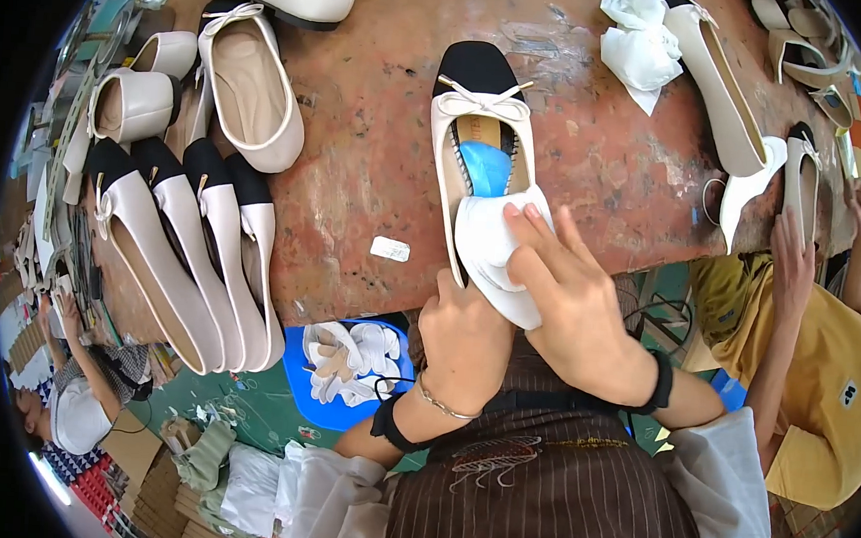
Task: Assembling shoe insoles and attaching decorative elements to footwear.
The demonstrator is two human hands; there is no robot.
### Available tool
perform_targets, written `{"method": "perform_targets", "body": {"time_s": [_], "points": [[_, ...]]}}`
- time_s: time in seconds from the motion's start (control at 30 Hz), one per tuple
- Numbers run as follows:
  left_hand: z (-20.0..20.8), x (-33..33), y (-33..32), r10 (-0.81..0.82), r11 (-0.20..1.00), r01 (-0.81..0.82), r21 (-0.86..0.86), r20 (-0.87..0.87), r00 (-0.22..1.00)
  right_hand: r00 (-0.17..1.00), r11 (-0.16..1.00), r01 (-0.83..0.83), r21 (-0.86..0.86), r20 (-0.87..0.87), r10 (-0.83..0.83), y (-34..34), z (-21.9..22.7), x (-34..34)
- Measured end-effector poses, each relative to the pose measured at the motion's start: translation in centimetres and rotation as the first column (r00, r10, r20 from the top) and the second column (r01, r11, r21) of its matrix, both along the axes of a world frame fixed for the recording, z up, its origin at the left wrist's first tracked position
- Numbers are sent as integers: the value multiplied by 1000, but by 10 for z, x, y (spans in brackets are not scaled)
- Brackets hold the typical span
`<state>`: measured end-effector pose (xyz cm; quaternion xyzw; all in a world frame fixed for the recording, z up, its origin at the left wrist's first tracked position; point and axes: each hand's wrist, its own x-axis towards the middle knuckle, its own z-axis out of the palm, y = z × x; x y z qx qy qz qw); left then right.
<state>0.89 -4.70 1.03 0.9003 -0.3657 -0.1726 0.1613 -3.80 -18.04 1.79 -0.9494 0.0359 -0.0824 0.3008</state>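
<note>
A cream ballet flat (442,161) with a black toe and a thin bow lies in front of me, toe pointing away. Bright blue material (486,169) shows inside it, with stitching along the inner edges. Over its heel half sits a white insole-like piece (484,235), curved upward. My left hand (465,345) is closed around the heel end from below, its fingers partly hidden by the shoe. On the white piece, my right hand (571,302) has its fingers bent and pressed together at the edge; the thumb is mostly hidden.
Several matching flats (170,253) stand in a row at left, with more behind. Crumpled white paper (641,50) and another flat (713,84) lie at right. A small white label (390,249) rests nearby. Below the edge is a blue bin (342,423). A person in yellow (827,392) works at right.
</note>
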Motion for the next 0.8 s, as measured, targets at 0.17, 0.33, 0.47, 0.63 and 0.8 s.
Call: {"method": "perform_targets", "body": {"time_s": [0.17,0.33,0.47,0.63,0.8], "points": [[-3,-2,-1,-57,993,43,111,125,991,980,984,78,-159,194,-47,-10,-33,72],[-4,1,-1,-81,996,75,52,130,988,999,938,42,-345,11,-41,0,-4,80],[-5,3,0,-97,994,90,54,149,984,998,926,66,-372,44,-53,3,-18,73],[-8,2,4,-56,997,60,-38,109,993,993,899,2,-437,-104,-53,-1,-24,89],[-10,-1,3,-18,999,21,-26,91,996,950,986,-116,-123,-302,74,4,4,64]]}}
